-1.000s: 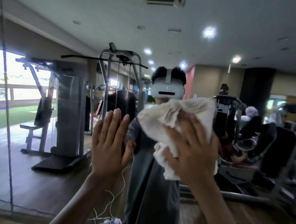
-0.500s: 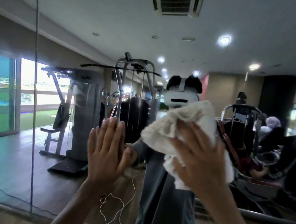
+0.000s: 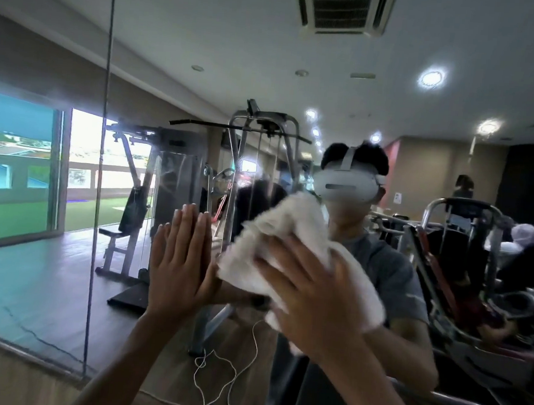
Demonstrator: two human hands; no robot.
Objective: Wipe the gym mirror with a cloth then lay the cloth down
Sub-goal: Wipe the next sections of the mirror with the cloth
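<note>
"White and nubbly, like terry: that is the cloth, bunched into a thick, soft wad against the mirror, about chest high on the reflected person."

"What holds it there?"

"The right hand. Its fingers lie spread and nearly straight over the wad, pressing it to the glass. Loose folds hang out below the palm and to the right."

"And the other one?"

"The left hand is flat on the glass just left of the cloth. Its fingers are straight, close together and pointing up, and it holds nothing. Its reflection meets it palm to palm."

"The glass itself?"

"Smooth and hard, in tall panels. A thin dark vertical seam runs down well left of both hands. Faint smears show on the pane around the reflected weight machine, which is grey metal with a padded black seat."

"Anything else?"

"A thin white cable loops low down beneath the hands, and a rounded white headset shows in the reflection just above the cloth."
</note>
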